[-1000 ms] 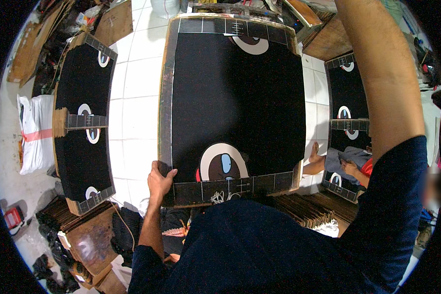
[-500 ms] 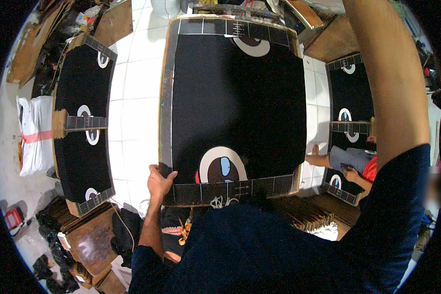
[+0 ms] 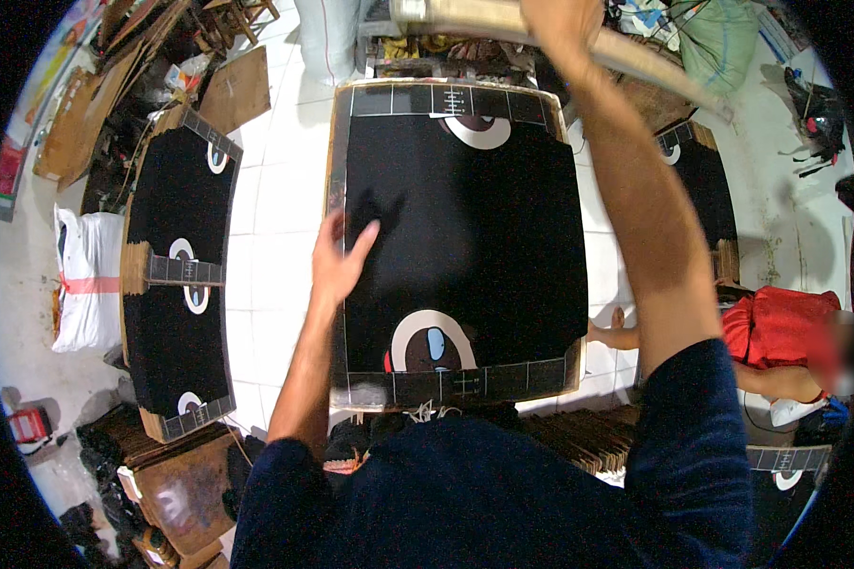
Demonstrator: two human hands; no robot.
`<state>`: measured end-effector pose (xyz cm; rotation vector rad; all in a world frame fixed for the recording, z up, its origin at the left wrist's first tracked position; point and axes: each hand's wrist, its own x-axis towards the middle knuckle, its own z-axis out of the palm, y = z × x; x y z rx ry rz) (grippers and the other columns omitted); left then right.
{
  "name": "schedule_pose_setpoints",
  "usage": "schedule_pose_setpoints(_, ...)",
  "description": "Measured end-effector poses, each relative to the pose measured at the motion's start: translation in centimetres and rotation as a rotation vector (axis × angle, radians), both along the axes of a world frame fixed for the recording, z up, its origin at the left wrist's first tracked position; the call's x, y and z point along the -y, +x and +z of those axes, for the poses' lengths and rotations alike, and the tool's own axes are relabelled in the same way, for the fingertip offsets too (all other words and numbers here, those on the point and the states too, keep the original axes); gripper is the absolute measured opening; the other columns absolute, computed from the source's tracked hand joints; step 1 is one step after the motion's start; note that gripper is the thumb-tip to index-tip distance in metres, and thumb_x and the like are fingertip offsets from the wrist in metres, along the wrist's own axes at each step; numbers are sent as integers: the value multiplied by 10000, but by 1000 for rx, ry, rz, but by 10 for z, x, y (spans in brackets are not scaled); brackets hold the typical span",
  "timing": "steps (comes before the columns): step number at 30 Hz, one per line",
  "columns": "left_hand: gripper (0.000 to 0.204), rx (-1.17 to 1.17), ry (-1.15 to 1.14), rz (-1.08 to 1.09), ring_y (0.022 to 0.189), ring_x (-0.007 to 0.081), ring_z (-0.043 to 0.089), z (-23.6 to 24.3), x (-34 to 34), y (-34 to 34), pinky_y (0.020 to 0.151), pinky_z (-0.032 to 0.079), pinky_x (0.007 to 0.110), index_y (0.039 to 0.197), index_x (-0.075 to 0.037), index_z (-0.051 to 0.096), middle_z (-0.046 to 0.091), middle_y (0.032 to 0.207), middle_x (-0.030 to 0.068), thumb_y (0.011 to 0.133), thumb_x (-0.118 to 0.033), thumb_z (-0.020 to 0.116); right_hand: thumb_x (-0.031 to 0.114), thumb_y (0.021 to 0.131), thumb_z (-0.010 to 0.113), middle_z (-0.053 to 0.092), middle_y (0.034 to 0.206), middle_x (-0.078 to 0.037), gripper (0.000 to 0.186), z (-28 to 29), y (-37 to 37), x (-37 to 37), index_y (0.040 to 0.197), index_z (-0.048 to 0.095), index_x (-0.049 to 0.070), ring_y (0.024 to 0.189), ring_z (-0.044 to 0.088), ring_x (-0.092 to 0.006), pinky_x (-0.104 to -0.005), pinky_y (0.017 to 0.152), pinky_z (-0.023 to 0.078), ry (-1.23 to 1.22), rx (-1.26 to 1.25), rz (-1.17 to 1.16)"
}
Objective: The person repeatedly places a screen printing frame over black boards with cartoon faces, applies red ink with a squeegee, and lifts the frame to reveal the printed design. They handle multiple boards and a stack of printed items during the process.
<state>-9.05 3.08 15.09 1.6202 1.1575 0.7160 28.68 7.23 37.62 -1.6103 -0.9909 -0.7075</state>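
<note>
Your left hand (image 3: pixel 340 266) hangs loose, fingers spread by the flat black eye-print fabric (image 3: pixel 474 228); your right hand (image 3: pixel 562 28) grips a blurry pale wooden bar (image 3: pixel 455 13), probably for clearance.

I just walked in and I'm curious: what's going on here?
A person in a dark shirt faces a board bearing black cloth with cartoon eyes. Their right hand holds what looks like a long wooden bar, blurred, near the top of the view. Their left hand is open by the cloth's left edge; whether it touches is unclear.
</note>
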Motion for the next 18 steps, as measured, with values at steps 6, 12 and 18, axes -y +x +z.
schedule_pose_setpoints(6,811,1172,-778,110,1169,354,632,51,0,140,1065,483,498,1437,7,433,569,1330,195,973,-645,563,222,894,788,722,996,-152,323,-152,-61,85,1091,622,27,920,709,-320,-409,816,559,83,-254,48)
schedule_pose_setpoints(12,768,726,-1097,488,1198,301,589,-69,35,112,1081,426,466,1444,-2,485,569,1369,182,985,-618,478,362,850,815,769,979,-165,429,-215,-3,94,1055,739,-7,874,737,-296,-412,822,557,-186,-632,-149)
schedule_pose_setpoints(18,838,-275,563,142,1258,405,558,-133,50,83,1073,414,507,1419,20,532,610,1333,227,794,-430,863,404,757,800,777,923,-182,424,-268,35,55,996,791,55,918,745,-351,-452,825,558,-594,-749,-40)
